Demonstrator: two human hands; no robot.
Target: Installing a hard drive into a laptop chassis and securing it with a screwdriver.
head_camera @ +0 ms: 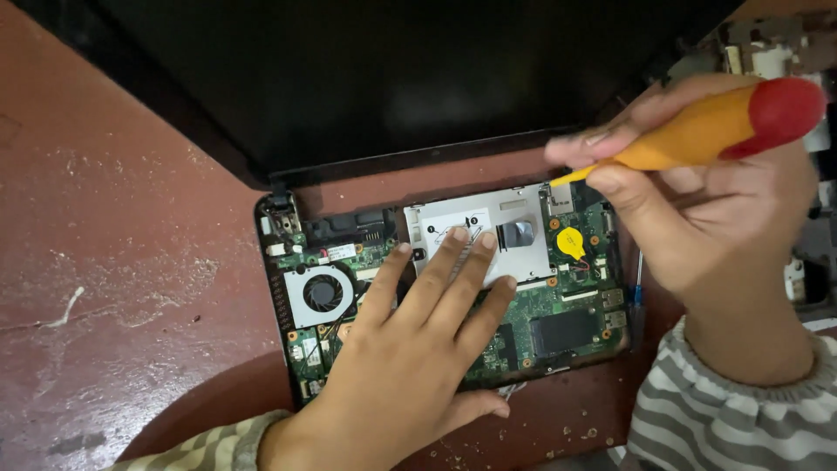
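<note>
The fingers (449, 270) of the left hand (410, 349) lie spread and flat, holding nothing, their tips pressing on a silver metal drive cover (523, 231) in the centre of the frame, with the palm resting lower down over the green circuit board (567, 310). In the upper right of the frame, the right hand (697, 201) grips a screwdriver (697, 131), thumb and fingertips closed around its orange handle, whose red end cap points toward the top right corner. The tool's long axis slants from upper right down to lower left, and its shaft disappears just at the upper right corner of the silver cover, beside a round yellow coin battery (571, 242); the tip itself is too small to make out. The right hand is therefore the nearer one to that corner, while the left hand steadies the cover from the lower left. Both hands work over an opened laptop base (279, 262) with its casing removed: a round black fan (323, 292) in a white housing sits at the left of the board, just beside the left index finger. The laptop's dark screen (392, 78) fills the top of the frame. All rests on a worn reddish-brown table (122, 244). Striped sleeves (715, 410) cover both wrists at the bottom edge.
</note>
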